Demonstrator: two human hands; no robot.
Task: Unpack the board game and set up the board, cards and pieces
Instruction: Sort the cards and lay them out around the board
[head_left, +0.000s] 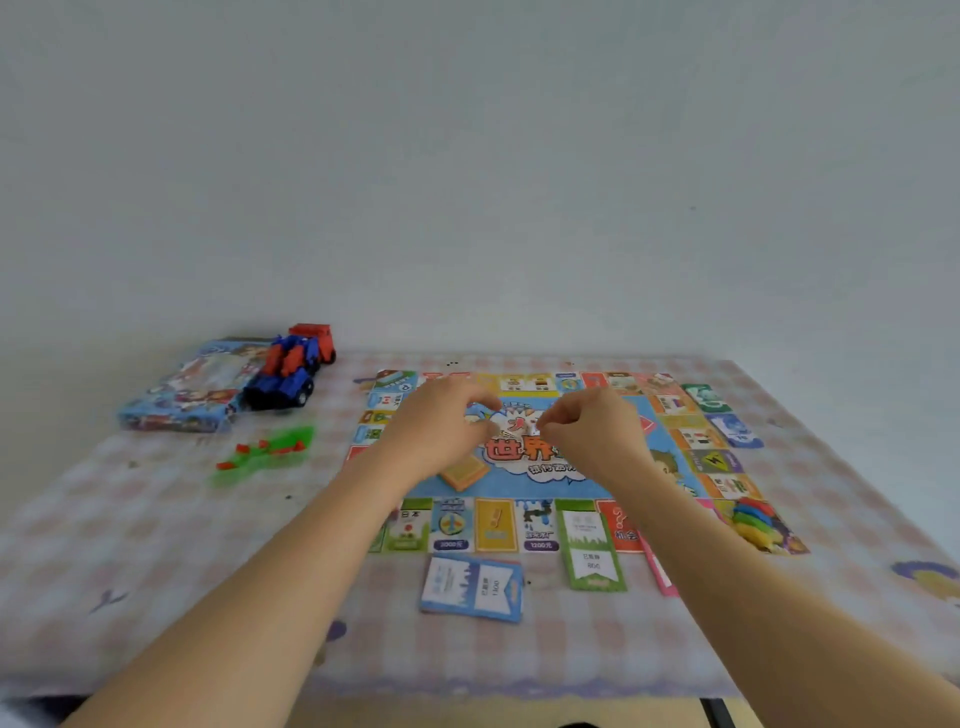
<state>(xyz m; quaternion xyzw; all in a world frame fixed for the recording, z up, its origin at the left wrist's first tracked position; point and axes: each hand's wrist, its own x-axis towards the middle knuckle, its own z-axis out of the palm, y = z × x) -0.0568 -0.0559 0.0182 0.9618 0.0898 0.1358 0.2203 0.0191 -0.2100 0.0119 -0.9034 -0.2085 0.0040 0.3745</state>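
Over the middle of the board (494, 526), which is laid flat and open on the checked tabletop (156, 561), two bare hands are held close together, fingertips facing. A pale object (533, 427) is seen in the narrow gap between them. It is too small and blurred to be named, and no long axis can be made out. It lies at the tips of the right hand (589, 434), whose thumb and forefinger appear to be pinched on it, with the other fingers curled under. From the left hand (439, 423) it lies just to the right, near that hand's curled fingers (480, 402); whether these touch it cannot be told. The right hand is therefore judged the nearer. The coming move is judged to turn on that gap being closed, or on the object being set down on the board beneath.

Both forearms are stretched forward from the lower edge of the view and angled inward, with the backs of the hands up and the knuckles raised.

An orange card stack (464, 474) is set on the board just beside the left wrist. Blue cards (472, 587), a green card (595, 558) and a pink card (664, 577), partly hidden by the right forearm, are laid at the near edge. Coloured pieces (756, 522) are heaped on the near right corner. Well apart to the left, the box (176, 395) is seen with a toy truck (291, 374) against it, and small green and red pieces (270, 449) lie nearer.
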